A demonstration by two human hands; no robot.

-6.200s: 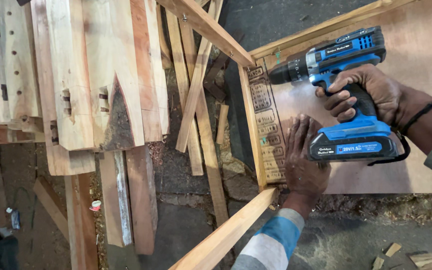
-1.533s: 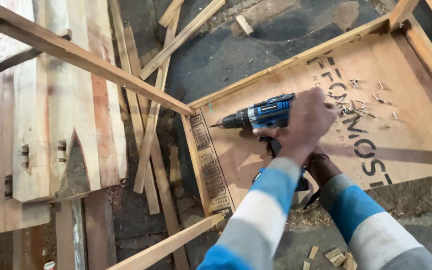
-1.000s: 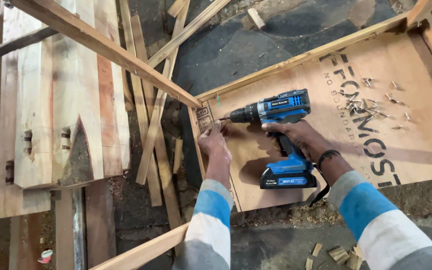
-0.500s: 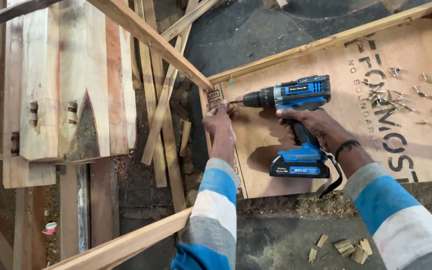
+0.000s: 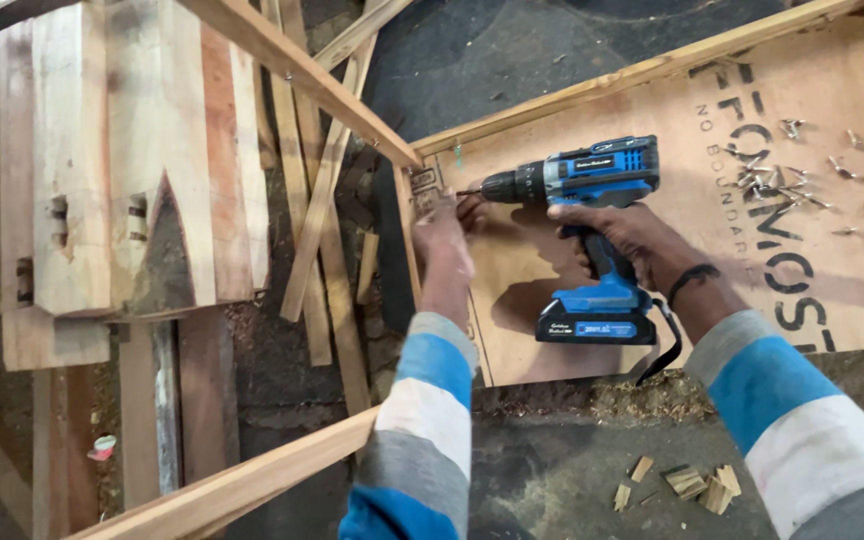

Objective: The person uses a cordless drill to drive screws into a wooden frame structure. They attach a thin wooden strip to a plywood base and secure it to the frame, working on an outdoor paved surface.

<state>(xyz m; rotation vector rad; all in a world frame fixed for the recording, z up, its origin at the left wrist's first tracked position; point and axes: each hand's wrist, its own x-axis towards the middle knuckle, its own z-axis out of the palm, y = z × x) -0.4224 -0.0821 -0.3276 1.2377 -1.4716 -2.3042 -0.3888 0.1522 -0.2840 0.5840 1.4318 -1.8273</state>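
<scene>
At the frame corner, drill (image 5: pixel 582 190) tip closer now.

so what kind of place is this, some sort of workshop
Most likely a carpentry or woodworking shop. The right hand grips a blue cordless drill over a plywood sheet edged with a wooden batten. Rough timber planks lie piled on the left, with loose screws scattered on the sheet.

A dark, sawdust-strewn concrete floor (image 5: pixel 512 70) carries a large framed brown plywood panel (image 5: pixel 572 260), scattered pale wooden slats (image 5: pixel 317 215), stacked rough timber blocks (image 5: pixel 122 170) and small offcut wood chips (image 5: pixel 687 480).
</scene>
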